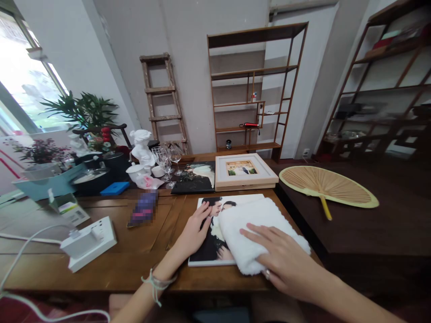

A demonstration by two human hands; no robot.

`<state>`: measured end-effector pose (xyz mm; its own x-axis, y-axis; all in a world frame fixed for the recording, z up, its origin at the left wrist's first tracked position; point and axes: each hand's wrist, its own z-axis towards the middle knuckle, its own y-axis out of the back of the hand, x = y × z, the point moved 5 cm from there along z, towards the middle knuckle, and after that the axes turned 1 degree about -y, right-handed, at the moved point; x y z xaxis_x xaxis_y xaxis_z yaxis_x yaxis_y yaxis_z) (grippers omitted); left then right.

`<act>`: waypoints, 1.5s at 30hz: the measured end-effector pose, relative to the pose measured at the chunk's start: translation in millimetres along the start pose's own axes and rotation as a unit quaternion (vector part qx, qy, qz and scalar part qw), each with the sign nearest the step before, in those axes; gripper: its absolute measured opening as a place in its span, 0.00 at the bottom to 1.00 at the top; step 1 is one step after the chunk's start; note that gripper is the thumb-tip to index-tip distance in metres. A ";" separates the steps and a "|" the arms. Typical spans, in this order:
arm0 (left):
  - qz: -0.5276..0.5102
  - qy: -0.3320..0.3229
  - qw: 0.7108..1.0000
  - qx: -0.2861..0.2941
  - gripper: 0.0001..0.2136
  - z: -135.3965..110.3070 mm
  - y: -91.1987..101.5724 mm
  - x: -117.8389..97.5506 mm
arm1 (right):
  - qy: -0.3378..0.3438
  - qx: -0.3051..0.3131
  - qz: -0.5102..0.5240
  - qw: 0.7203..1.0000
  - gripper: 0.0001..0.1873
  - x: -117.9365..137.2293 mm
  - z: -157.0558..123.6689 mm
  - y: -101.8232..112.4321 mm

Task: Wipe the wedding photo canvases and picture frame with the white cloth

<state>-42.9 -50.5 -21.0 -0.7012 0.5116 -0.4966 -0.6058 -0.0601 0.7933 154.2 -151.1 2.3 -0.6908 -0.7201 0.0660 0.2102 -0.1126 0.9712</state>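
A wedding photo panel point(205, 246) with a white edge lies near the table's front, showing a couple. My left hand point(195, 231) rests flat on its left side, fingers stretched out and holding nothing. Over the panel's right part is a folded white towel point(249, 215), fluffy and thick, which hides much of the picture. My right hand point(279, 253) presses on this towel from above; its upper fingers reach across the cloth, and its lower fingers bend at the towel's near edge, gripping it. A ring shows on that hand.
Behind the panel lie a dark photo panel point(195, 177) and a white-framed picture point(245, 170). Wine glasses point(164, 159) and a white bust point(143, 150) stand back left. A power strip point(92, 244) with cables sits left; a woven fan point(326, 184) lies right.
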 end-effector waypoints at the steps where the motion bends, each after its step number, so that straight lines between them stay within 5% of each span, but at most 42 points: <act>1: -0.003 0.001 1.000 0.002 0.18 -0.2 0.2 -0.1 | -0.008 -0.015 0.014 1.000 0.19 -4.9 2.5 1.1; 9: -0.014 0.003 1.000 0.019 0.20 -1.2 3.6 -5.1 | -0.088 -0.085 0.013 0.992 0.19 -79.2 43.6 2.3; 13: -0.027 0.004 1.000 0.005 0.19 -1.0 4.9 -4.5 | -0.090 -0.089 0.013 0.992 0.18 -88.1 48.5 -0.3; 17: -0.017 -0.008 1.000 -0.002 0.18 -0.2 4.5 -3.8 | -0.073 -0.056 0.007 0.996 0.18 -64.2 38.3 -2.5; 24: -0.004 -0.016 1.000 -0.012 0.17 0.6 2.9 -1.4 | -0.011 0.053 0.046 0.997 0.18 16.2 -1.7 13.1; 28: -0.013 -0.014 1.000 -0.008 0.17 1.1 3.0 -2.9 | -0.008 0.085 0.077 0.993 0.18 28.6 -9.7 19.6; 45: -0.013 -0.019 1.000 -0.007 0.17 -0.6 4.9 -3.2 | -0.089 -0.076 0.039 0.992 0.21 -70.6 49.2 7.1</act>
<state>-43.8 -52.9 -15.7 -0.6699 0.5460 -0.5031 -0.6297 -0.0588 0.7746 170.4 -67.4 15.8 -0.7768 -0.5997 0.1922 0.3604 -0.1730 0.9166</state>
